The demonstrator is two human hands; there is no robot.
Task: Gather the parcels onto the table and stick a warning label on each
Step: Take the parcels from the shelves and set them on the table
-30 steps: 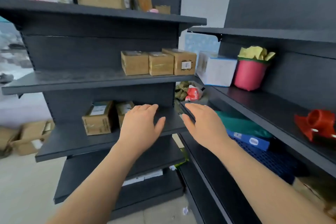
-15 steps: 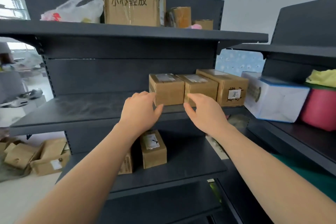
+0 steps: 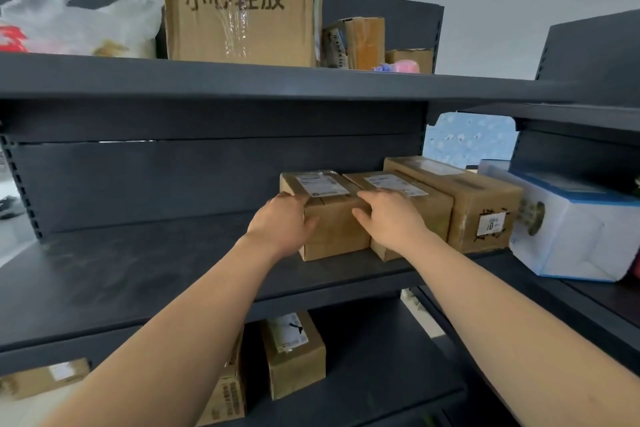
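Three brown cardboard parcels stand side by side on the middle dark shelf (image 3: 138, 270). The leftmost small parcel (image 3: 336, 232) has a white shipping label on top. My left hand (image 3: 282, 222) clasps its left front corner, thumb on the front face. My right hand (image 3: 391, 218) grips its right top edge, fingers in the gap beside the second parcel (image 3: 434, 215). The third, larger parcel (image 3: 481, 204) stands further right, untouched. More parcels (image 3: 294, 357) sit on the shelf below, partly hidden by my left forearm.
The top shelf holds a large taped carton (image 3: 242, 7) with printed characters, a white plastic bag (image 3: 79, 10) and smaller boxes (image 3: 363, 42). A white and blue box (image 3: 571, 229) sits on the adjoining right shelf, close to the third parcel. Another parcel (image 3: 45, 378) lies low at left.
Both hands rose from the lower shelf to the middle shelf and closed on the leftmost small parcel. The view moved up and nearer to the shelf.
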